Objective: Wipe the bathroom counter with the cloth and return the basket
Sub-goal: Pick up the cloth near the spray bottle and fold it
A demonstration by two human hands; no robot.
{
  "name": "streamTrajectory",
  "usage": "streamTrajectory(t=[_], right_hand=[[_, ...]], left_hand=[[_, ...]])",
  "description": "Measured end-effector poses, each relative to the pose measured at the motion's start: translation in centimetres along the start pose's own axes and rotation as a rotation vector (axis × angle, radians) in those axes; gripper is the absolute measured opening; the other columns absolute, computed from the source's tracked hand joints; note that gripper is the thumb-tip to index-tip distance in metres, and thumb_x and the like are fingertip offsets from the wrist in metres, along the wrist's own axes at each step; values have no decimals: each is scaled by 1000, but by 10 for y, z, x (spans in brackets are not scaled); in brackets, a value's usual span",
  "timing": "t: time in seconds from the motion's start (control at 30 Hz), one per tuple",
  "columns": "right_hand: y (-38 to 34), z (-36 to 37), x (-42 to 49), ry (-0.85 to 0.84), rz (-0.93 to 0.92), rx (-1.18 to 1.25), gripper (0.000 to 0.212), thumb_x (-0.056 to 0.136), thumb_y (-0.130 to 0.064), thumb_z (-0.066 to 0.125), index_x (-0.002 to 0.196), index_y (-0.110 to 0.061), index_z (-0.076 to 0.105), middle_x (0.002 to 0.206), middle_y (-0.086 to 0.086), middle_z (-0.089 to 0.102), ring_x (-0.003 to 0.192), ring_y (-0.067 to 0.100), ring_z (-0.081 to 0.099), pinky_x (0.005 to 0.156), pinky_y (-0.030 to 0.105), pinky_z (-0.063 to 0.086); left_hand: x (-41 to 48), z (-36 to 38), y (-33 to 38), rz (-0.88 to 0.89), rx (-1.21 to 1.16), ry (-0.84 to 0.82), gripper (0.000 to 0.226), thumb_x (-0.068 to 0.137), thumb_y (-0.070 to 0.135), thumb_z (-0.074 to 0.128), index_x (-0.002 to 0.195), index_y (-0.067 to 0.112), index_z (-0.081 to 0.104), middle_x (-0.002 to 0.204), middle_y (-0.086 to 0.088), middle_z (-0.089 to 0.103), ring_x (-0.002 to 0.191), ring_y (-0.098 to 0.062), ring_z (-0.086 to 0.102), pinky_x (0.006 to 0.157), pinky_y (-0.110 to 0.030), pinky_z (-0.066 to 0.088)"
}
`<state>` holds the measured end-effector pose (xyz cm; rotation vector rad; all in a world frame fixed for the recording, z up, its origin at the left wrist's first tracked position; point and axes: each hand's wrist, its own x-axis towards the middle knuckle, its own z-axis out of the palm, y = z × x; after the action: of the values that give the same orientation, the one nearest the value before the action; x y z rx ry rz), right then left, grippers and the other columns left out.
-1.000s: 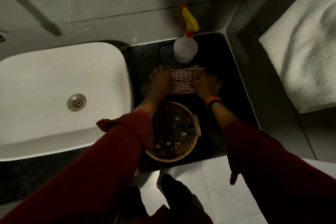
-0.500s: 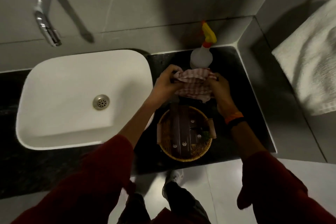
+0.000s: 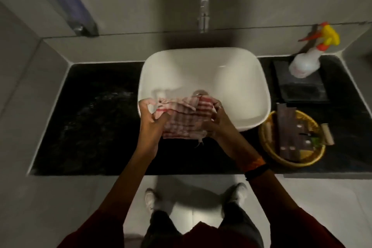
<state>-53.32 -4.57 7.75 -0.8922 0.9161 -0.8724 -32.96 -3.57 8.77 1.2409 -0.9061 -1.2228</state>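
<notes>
A red-and-white checked cloth (image 3: 184, 118) is held up between both hands over the front rim of the white sink (image 3: 237, 78). My left hand (image 3: 150, 126) grips its left edge and my right hand (image 3: 218, 124) grips its right edge. The cloth hangs bunched, with a loose thread at its lower edge. The black counter (image 3: 90, 122) runs on both sides of the sink. A round yellow woven basket (image 3: 267, 143) holding dark flat items stands on the counter to the right of the sink, apart from my hands.
A white spray bottle (image 3: 305, 64) with a yellow and orange trigger stands on a dark tray (image 3: 302, 90) at the back right. A chrome tap (image 3: 203, 0) comes out of the wall above the sink. Grey tiled walls enclose the counter on both sides.
Both hands lifted the cloth off the right part of the counter and carried it left, over the sink's front. My view swung left, so basket and bottle now sit at the right.
</notes>
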Motion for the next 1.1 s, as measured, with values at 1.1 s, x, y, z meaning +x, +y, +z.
streamTrajectory(t=[1.1], right_hand=[[134,271,76,436,-648,-1478,28,91,-25,67,118,-19,75,100,4,75,78,26,65,69,34,40]], left_hand=[[19,-281,16,31,715,-7,18,87,1,66,103,8,73,147,-9,53,133,-21,52,96,-18,46]])
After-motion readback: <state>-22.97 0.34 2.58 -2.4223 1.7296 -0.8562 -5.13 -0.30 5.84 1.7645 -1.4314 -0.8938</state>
